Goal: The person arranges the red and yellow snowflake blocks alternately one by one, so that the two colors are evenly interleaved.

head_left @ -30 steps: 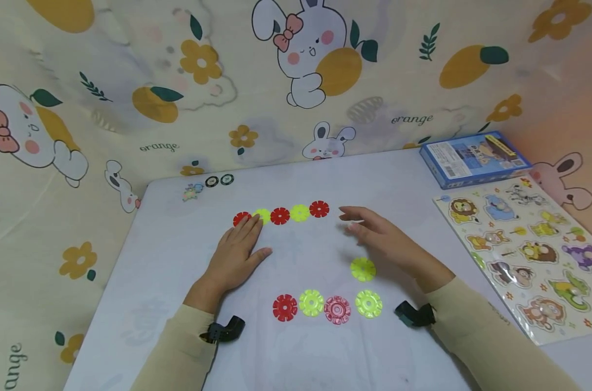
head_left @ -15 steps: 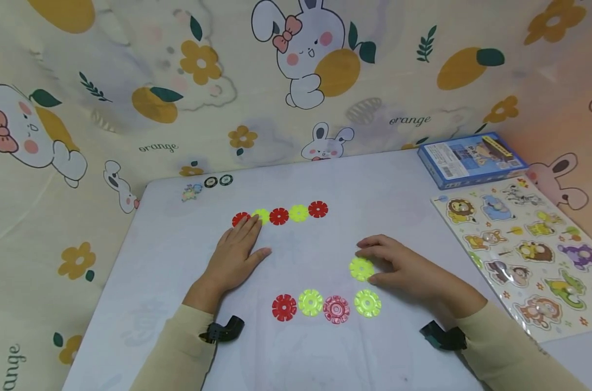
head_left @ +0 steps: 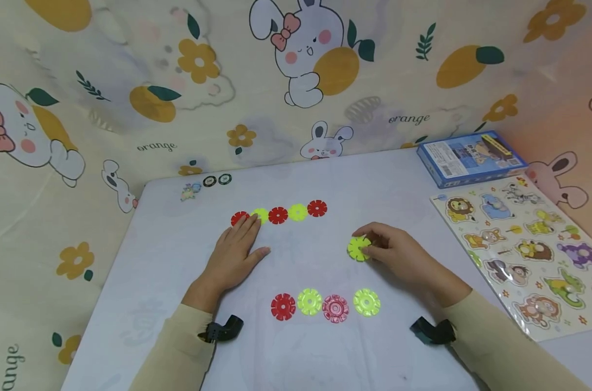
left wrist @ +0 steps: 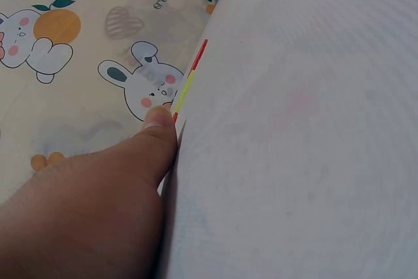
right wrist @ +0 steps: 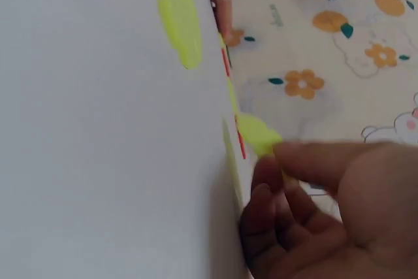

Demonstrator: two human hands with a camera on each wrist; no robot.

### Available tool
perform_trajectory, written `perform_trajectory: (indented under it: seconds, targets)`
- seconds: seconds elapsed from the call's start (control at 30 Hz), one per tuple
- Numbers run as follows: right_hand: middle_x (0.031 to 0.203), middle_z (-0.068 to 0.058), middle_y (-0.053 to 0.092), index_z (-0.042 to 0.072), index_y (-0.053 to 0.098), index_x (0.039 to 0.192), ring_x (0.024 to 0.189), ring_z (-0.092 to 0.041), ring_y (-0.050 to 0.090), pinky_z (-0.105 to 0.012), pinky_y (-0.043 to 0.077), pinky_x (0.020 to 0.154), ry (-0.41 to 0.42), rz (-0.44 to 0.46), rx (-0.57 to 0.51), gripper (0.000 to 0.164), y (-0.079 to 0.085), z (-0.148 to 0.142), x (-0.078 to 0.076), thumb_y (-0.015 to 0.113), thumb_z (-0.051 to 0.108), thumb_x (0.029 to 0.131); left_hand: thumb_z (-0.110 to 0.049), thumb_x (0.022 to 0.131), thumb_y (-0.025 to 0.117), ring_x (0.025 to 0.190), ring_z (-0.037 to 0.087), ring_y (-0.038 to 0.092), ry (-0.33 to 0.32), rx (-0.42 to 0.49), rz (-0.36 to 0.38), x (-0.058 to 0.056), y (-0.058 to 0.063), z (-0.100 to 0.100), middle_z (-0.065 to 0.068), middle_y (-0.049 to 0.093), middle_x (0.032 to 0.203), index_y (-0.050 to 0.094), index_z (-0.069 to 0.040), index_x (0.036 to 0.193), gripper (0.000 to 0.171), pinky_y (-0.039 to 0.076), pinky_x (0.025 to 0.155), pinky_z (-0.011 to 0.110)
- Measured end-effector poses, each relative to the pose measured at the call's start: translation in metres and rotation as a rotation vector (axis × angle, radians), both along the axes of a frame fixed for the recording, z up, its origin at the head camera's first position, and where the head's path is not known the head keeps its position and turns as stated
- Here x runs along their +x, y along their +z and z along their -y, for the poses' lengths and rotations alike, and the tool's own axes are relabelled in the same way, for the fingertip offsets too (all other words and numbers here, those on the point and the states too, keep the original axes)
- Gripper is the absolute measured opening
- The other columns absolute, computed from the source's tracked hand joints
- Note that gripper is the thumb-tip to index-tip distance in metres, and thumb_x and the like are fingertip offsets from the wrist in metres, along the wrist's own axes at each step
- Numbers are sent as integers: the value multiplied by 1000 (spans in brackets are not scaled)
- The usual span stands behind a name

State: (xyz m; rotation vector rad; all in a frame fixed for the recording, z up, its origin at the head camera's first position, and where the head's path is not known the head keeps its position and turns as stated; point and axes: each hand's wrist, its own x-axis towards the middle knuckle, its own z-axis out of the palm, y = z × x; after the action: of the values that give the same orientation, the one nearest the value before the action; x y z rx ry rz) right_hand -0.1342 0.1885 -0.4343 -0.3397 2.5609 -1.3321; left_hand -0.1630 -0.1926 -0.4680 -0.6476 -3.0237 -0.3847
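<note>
Between thumb and fingers, my right hand (head_left: 403, 254) pinches a yellow-green notched plastic snowflake disc (head_left: 357, 248), raised off the table in the right wrist view. My left hand (head_left: 230, 260) lies flat with fingers straight, its fingertips over the left end of the far row. That row alternates: a red disc (head_left: 239, 218) and a yellow disc (head_left: 262, 215), both partly covered, then a red disc (head_left: 278, 215), a yellow disc (head_left: 297, 212) and a red disc (head_left: 317, 208). Nearer me are a red disc (head_left: 283, 307), yellow disc (head_left: 309, 301), pinkish-red disc (head_left: 335, 308) and yellow disc (head_left: 366, 302).
A blue box (head_left: 472, 157) stands at the back right, with an animal sticker sheet (head_left: 506, 244) before it. Two small black-rimmed round tokens (head_left: 217, 180) and a small sticker-like figure (head_left: 190, 191) lie at the back left. A printed cloth (head_left: 266, 65) backs the white table (head_left: 257, 358).
My right hand came down from beside the far row to the loose yellow-green disc, gripped it and lifted it slightly away from me. The left hand stayed in place.
</note>
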Motion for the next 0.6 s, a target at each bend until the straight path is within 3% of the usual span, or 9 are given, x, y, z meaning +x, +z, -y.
perform_trajectory:
  seconds: [0.2, 0.4, 0.5, 0.6]
  targets:
    - [98, -9, 52, 21, 56, 128, 81, -24, 57, -30, 54, 68, -168, 8, -79, 35, -7, 10, -31, 62, 12, 94, -62, 93, 40, 144, 21, 7, 3, -3, 0, -1, -2, 1, -1, 16, 158, 24, -16, 153, 77, 10, 113, 48]
    - [108, -9, 51, 17, 51, 134, 91, -23, 59, -29, 54, 76, -262, 57, -184, 44, -12, 20, -57, 63, 8, 93, -64, 93, 38, 144, 20, 6, 1, 1, 0, -2, -5, 2, -3, 15, 158, 24, -17, 153, 78, 8, 113, 47]
    - [114, -6, 53, 18, 50, 136, 98, -22, 56, -31, 51, 83, -274, 63, -169, 46, -12, 23, -61, 65, 13, 93, -64, 93, 38, 144, 20, 5, -2, 2, -5, -2, -5, 2, -2, 15, 158, 24, -16, 153, 78, 8, 113, 48]
    - [123, -6, 50, 17, 51, 136, 105, -23, 51, -37, 48, 88, -240, -1, -69, 44, -11, 25, -59, 64, 15, 94, -64, 93, 38, 144, 20, 6, -2, 3, -5, -2, -4, 3, -2, 15, 158, 24, -16, 153, 78, 9, 113, 48]
